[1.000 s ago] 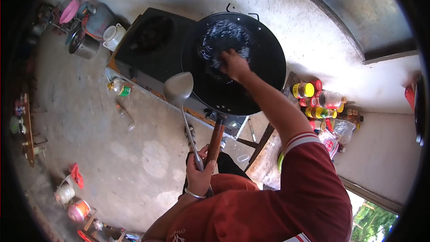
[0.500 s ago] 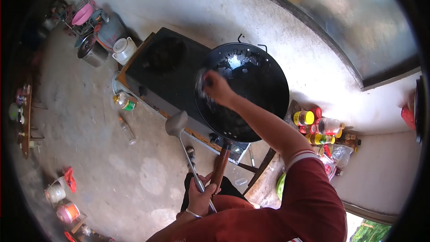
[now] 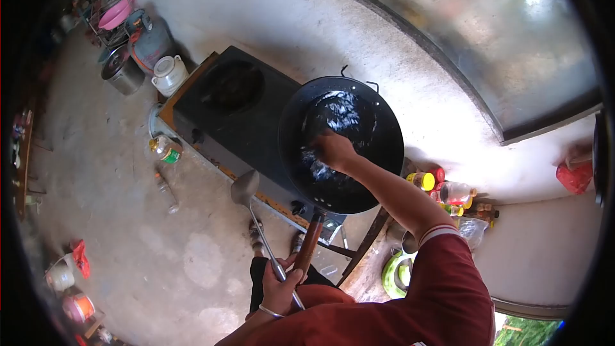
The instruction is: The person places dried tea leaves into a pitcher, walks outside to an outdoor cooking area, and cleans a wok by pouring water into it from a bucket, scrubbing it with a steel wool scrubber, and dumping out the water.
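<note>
A black wok (image 3: 378, 179) with a wooden handle (image 3: 310, 243) sits on the stove (image 3: 211, 125), with shiny wet reflections inside it. My right hand (image 3: 337, 151) is down inside the wok with its fingers curled. Whatever they may hold is hidden and smeared by motion. Beside the wok handle, my left hand (image 3: 280, 285) is closed around the shaft of a metal wok spatula (image 3: 245, 188), whose blade points up past the stove's front edge. The left fingers lie against the wooden handle; whether they also grip it I cannot tell.
Jars and bottles (image 3: 456, 192) crowd the counter on the right, near a green-rimmed round thing (image 3: 391, 275). An oil bottle (image 3: 166, 148) stands on the floor at the left. Beyond the stove are a white pot (image 3: 169, 75), a steel pot (image 3: 123, 72) and a gas cylinder (image 3: 151, 43).
My right hand has moved from the wok's left side down and right, toward its middle. The left hand keeps its hold on the spatula. The view has shifted slightly.
</note>
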{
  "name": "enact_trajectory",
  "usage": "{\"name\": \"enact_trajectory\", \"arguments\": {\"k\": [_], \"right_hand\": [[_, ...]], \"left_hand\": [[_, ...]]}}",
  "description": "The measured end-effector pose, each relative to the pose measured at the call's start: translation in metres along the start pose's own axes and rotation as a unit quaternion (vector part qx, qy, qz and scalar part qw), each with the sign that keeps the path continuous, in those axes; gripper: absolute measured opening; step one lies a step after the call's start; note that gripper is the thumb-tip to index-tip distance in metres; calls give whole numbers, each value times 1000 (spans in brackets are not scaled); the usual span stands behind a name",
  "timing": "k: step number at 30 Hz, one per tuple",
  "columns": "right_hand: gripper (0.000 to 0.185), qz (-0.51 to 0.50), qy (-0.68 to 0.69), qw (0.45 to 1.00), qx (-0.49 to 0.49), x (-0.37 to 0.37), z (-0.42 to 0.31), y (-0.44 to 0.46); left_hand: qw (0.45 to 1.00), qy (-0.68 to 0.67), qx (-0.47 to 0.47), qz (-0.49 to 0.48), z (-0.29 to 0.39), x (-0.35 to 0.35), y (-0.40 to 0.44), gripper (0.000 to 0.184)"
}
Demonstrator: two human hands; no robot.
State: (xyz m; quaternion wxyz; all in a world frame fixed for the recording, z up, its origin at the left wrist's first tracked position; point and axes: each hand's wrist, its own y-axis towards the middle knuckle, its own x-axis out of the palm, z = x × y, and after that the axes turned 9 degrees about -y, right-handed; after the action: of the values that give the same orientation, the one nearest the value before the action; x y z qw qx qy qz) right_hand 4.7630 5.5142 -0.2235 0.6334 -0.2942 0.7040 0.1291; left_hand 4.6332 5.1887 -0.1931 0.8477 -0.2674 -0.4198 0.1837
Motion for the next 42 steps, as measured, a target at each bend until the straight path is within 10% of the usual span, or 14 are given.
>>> {"name": "enact_trajectory", "arguments": {"k": [6,12,13,15,18,26,30,33,42], "right_hand": [[30,101,-293,925,-221,-69,35,89],[22,62,-303,941,-134,-36,159,13],[22,-2,-2,992,127,-25,153,-10],[26,-120,-251,960,31,-13,132,-58],[36,-178,-79,977,83,7,63,-86],[36,156,227,960,52,38,-45,13],[40,228,142,960,82,6,-12,76],[27,167,-189,965,75,-16,48,82],[34,24,-150,983,-103,-1,86,-4]], "left_hand": [[1000,8,-15,16,2,3,-2,33],[999,32,3,8,1,-2,-2,34],[999,32,1,5,3,-1,-2,34],[1000,12,2,19,7,4,-2,33],[999,24,1,29,6,4,-1,33],[997,72,-8,22,10,7,-1,33],[993,114,0,8,15,12,-2,32],[994,111,19,13,13,11,-2,30],[998,64,2,15,8,5,-1,32]]}}
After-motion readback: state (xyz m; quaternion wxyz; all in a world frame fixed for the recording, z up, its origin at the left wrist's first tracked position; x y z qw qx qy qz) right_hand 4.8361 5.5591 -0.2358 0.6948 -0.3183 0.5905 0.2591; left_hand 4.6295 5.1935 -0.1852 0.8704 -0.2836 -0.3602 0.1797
